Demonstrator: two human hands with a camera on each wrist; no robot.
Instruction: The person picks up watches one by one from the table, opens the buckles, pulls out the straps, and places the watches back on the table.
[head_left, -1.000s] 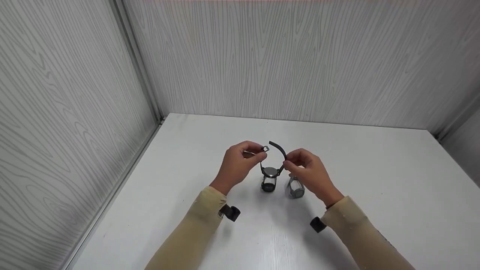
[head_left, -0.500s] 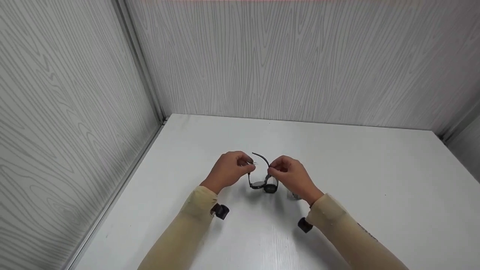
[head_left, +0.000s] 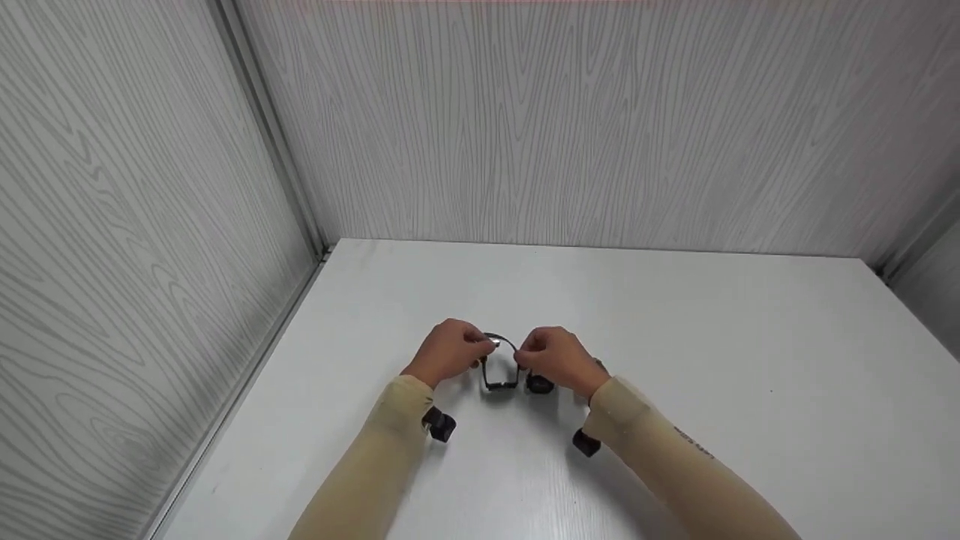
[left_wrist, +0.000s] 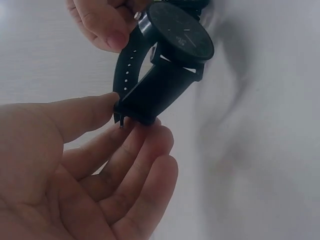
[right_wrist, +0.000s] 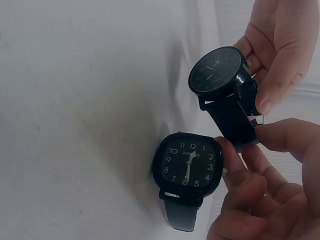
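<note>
A black wristwatch with a round dial [right_wrist: 217,72] is held a little above or on the table, its strap curved up into a loop. My left hand [head_left: 454,349] pinches the buckle end of its strap [left_wrist: 170,90] between thumb and fingers. Opposite it, my right hand [head_left: 559,360] pinches the strap's other half, where a row of holes shows in the left wrist view. Whether the strap's tip is inside the buckle, I cannot tell. Close beside, under my right hand, a black watch with a squarish dial [right_wrist: 189,162] stands on the table.
A grey watch [head_left: 599,364] is mostly hidden behind my right hand. The white tabletop [head_left: 712,337] runs back to a wood-patterned panel [head_left: 525,127], with another panel [head_left: 127,225] along the left. Small black wrist cameras [head_left: 441,425] sit on both sleeves.
Both hands have moved left and nearer with the round watch, which is now lower. The strap's free tip has swung over to the left hand, closing the loop.
</note>
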